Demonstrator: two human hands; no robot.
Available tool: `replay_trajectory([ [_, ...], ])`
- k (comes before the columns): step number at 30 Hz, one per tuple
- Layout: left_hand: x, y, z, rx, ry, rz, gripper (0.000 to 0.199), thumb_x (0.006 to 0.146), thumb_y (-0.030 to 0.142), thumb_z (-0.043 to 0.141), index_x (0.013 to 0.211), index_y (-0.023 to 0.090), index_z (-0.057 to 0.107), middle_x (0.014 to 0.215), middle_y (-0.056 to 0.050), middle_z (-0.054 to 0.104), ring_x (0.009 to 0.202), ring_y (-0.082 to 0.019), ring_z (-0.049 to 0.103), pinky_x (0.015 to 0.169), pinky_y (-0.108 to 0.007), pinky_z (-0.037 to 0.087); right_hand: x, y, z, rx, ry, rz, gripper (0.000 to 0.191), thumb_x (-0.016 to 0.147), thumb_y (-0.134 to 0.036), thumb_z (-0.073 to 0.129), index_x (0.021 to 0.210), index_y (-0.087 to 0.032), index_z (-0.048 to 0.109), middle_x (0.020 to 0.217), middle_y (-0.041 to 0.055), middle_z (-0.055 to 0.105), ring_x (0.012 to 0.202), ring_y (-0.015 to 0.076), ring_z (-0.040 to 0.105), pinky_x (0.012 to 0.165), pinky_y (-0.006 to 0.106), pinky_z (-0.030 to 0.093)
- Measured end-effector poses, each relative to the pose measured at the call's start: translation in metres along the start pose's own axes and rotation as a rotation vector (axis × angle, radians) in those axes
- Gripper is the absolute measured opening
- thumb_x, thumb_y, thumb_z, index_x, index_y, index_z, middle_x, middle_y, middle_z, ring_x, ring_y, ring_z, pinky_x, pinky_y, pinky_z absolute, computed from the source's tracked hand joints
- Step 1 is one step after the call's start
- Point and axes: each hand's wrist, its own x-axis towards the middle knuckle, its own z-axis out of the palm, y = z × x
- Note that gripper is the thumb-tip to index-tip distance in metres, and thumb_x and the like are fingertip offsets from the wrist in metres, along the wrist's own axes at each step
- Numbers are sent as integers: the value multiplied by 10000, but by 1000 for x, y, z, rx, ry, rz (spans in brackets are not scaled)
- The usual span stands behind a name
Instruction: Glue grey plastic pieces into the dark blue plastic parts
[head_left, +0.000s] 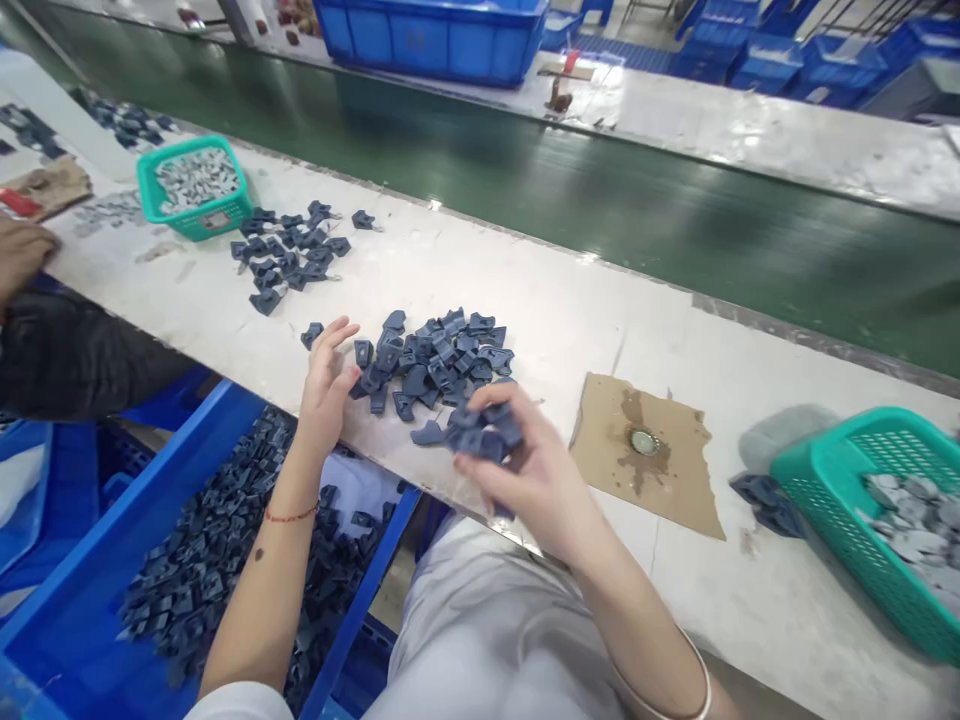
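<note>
A heap of small dark blue plastic parts [439, 350] lies on the white worktable in front of me. My right hand [525, 465] curls around a handful of the same parts [484, 430] at the heap's near right edge. At the heap's left side is my left hand [328, 385], fingers apart and holding nothing. One loose dark blue part [311, 334] sits just behind its fingertips. Below my left forearm, a large blue bin [97, 565] holds a great many similar dark parts [217, 530].
A cardboard piece [600, 450] with a small round metal cap [644, 442] lies right of my hand. Green baskets [825, 455] [196, 225] of pale parts stand at both ends. Another person's hand [22, 255] is far left. A green conveyor belt [480, 165] runs behind the table [540, 300].
</note>
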Motion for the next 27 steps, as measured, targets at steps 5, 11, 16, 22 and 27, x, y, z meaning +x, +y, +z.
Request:
replay_trajectory([
  [5,0,1,2,64,20,16,544,970,569,536,1444,302,548,1643,-117,415,1570,-327,323,1291,-540,269,26,21,-21,-451,312,-162,350,802,-177,667,1128,-254,569,1019,-11,669,730,144,569,671,284,466],
  [11,-5,17,2,199,162,58,514,990,521,496,1416,238,547,1601,-150,457,1551,-319,343,1303,-529,229,38,42,-15,-762,333,-231,523,863,-138,604,1369,-259,551,1311,98,633,1161,299,612,880,421,563],
  [16,7,9,-17,319,282,-12,540,958,408,506,1435,155,499,1571,-214,448,1532,-330,363,1300,-543,234,34,45,-19,-830,302,-186,636,921,-241,657,1521,-248,446,1482,135,537,1394,344,490,1093,535,519],
  [22,31,-5,-17,407,125,-141,445,869,355,570,1264,166,648,1381,-178,649,1359,-352,570,1220,-542,398,17,31,-32,-735,182,-188,540,986,-313,589,1512,-271,475,1676,107,366,1524,300,405,1174,507,466],
  [27,29,6,-13,392,113,-203,486,887,360,590,1327,156,637,1316,-139,727,1300,-324,640,1193,-509,451,-58,6,-71,-438,295,-110,288,1025,-419,556,1261,-290,660,1313,80,678,1204,228,647,1027,380,535],
])
